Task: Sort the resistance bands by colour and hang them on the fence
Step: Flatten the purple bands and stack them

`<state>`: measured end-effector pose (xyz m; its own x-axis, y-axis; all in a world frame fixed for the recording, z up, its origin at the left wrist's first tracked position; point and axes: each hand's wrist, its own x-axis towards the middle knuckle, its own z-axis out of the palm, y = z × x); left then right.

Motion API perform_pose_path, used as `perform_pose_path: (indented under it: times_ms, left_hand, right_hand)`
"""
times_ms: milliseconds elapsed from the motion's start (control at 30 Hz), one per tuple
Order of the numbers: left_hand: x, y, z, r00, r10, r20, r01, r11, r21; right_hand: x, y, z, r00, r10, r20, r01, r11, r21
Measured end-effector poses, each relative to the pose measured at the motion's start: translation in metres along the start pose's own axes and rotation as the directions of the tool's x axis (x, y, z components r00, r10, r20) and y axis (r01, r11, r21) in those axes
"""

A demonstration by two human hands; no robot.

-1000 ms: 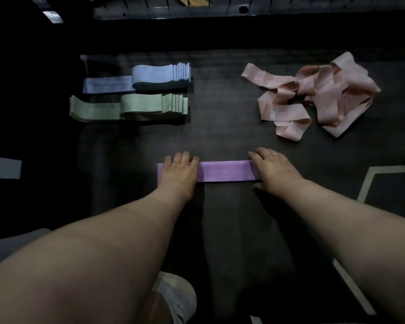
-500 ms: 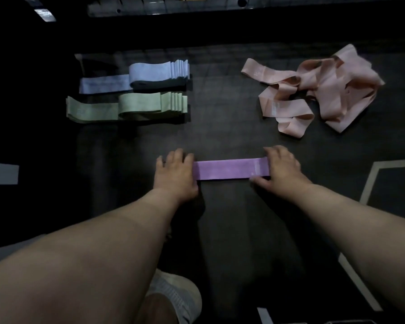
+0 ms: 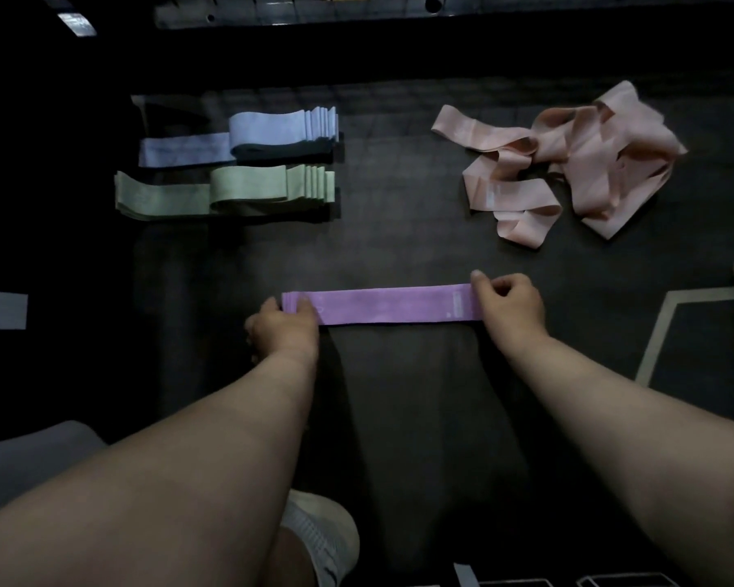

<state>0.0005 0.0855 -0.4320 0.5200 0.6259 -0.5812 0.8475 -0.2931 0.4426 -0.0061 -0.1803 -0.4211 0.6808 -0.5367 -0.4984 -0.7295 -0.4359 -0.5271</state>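
Dim and underexposed throughout. Near-black along the left and far edges of the floor (image 3: 399, 256), detail lost there. Clearest on the purple band (image 3: 382, 307), pale folded stacks (image 3: 272, 133) and forearms (image 3: 187, 480), lit softly from above. Dark shadows beside the stacks and beneath the forearms. Small bright patch (image 3: 75, 23) top left. Grainy, slightly soft; wide-angle stretching toward the corners.

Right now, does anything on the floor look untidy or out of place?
Yes: the pink bands lie in a tangled, twisted heap at far right, while the blue stack and green stack are folded neatly. The purple band lies straight.
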Motion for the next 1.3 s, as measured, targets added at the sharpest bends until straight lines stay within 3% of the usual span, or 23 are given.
perform_pose_path:
  times_ms: [200, 500, 767, 1033, 1100, 1167, 1233, 1300]
  left_hand:
    - [-0.002, -0.001, 0.0, 0.994, 0.076, -0.074, -0.07, 0.994, 0.08]
    - [-0.001, 0.003, -0.006, 0.996, 0.008, -0.092, -0.003, 0.998, 0.056]
    - [0.002, 0.0, -0.003, 0.996, -0.055, -0.067, 0.062, 0.993, 0.097]
    - [0.004, 0.005, -0.006, 0.995, -0.032, -0.093, 0.043, 0.992, 0.115]
    - [-0.002, 0.008, -0.008, 0.994, 0.053, -0.093, -0.036, 0.984, 0.176]
    - [-0.005, 0.011, -0.011, 0.949, 0.314, 0.002, -0.287, 0.863, 0.417]
    - [-0.002, 0.014, -0.011, 0.768, 0.543, 0.339, -0.618, 0.493, 0.612]
    - [0.005, 0.018, -0.011, 0.565, 0.569, 0.598, -0.786, 0.151, 0.599]
  right_hand:
    - [-0.008, 0.004, -0.002, 0.996, -0.073, 0.05, 0.082, 0.973, -0.214]
    - [-0.006, 0.003, -0.001, 0.982, -0.187, 0.016, 0.185, 0.954, -0.236]
    - [0.001, 0.003, 0.004, 0.992, -0.125, 0.034, 0.13, 0.96, -0.247]
    - [0.0, 0.0, 0.002, 0.994, -0.104, 0.024, 0.106, 0.951, -0.289]
    - [-0.004, 0.0, -0.001, 0.972, -0.231, 0.029, 0.223, 0.888, -0.403]
    - [-0.007, -0.001, -0.004, 0.863, -0.466, 0.195, 0.48, 0.636, -0.604]
    - [-0.003, -0.001, -0.008, 0.725, -0.519, 0.452, 0.669, 0.375, -0.643]
    - [0.002, -0.008, -0.011, 0.665, -0.457, 0.591, 0.738, 0.28, -0.614]
